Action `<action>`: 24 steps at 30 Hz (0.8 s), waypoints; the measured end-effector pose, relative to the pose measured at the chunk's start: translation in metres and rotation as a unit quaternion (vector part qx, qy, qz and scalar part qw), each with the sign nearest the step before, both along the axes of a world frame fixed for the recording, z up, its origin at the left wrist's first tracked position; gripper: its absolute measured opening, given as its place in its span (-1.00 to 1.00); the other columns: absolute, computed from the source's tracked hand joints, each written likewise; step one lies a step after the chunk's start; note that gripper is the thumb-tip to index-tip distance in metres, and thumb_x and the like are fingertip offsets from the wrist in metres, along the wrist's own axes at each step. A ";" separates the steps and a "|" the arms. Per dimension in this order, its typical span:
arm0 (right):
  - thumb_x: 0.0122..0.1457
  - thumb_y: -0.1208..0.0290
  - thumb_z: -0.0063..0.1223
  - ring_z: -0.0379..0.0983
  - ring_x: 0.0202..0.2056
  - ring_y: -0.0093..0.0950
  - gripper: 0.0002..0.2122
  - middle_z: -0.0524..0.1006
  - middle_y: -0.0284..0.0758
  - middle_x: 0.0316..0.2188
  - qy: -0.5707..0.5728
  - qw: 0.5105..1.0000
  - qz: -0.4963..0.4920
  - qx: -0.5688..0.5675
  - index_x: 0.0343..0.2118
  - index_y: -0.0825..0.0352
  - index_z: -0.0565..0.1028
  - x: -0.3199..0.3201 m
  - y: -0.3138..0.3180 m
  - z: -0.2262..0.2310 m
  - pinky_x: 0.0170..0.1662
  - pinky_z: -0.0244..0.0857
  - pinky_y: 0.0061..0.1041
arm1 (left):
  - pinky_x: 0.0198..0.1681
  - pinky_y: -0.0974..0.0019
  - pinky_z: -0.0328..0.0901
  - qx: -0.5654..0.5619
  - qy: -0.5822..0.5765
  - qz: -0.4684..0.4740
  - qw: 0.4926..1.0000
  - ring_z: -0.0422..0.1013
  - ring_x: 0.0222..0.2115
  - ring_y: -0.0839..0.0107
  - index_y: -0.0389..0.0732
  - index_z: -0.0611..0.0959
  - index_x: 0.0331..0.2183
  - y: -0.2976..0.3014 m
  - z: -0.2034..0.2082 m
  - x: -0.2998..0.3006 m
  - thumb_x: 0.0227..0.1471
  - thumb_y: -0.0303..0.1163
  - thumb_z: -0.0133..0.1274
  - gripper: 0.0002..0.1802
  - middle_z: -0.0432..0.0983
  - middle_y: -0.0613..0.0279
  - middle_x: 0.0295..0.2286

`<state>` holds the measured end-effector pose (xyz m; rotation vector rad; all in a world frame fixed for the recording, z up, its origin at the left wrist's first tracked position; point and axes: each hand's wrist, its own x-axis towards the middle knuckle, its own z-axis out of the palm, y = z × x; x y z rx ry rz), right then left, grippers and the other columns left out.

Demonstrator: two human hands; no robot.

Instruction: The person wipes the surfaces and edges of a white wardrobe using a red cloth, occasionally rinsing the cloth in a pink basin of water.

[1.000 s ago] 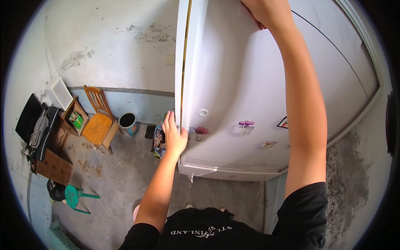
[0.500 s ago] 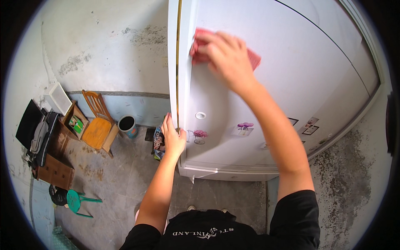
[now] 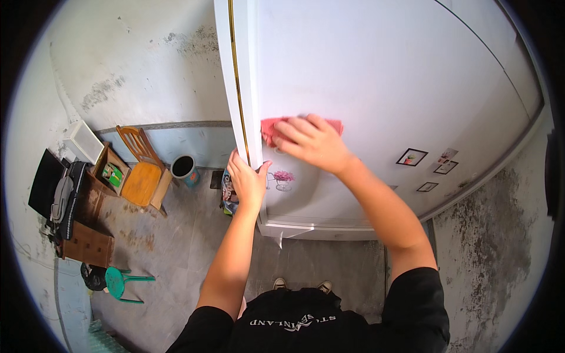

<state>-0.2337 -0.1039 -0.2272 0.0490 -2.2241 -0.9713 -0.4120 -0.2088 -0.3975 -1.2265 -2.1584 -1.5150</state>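
A person's right hand (image 3: 318, 144), its blurred fingers curled over a pink cloth (image 3: 271, 130), holds it against the face of a white door (image 3: 359, 70), near the door's left edge. Lower in view, the left hand (image 3: 248, 183) pinches that edge, thumb on the face, fingers around the other side. A pink flower decal (image 3: 284, 176) sits just beside the thumb

White lettering (image 3: 292, 322) on black shirt (image 3: 329, 336)
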 end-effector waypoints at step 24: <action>0.12 0.36 0.23 0.49 0.06 -0.46 -0.84 0.61 -0.46 0.13 0.226 0.971 0.027 -0.066 -0.24 0.12 0.52 -0.047 -0.001 -0.099 0.10 0.20 -0.32 | 0.44 -0.06 0.09 0.183 -0.117 -0.139 0.966 0.11 0.39 0.01 -0.38 0.03 0.45 -0.002 -0.111 -0.001 0.20 -0.50 0.16 -0.04 0.08 -0.17 0.40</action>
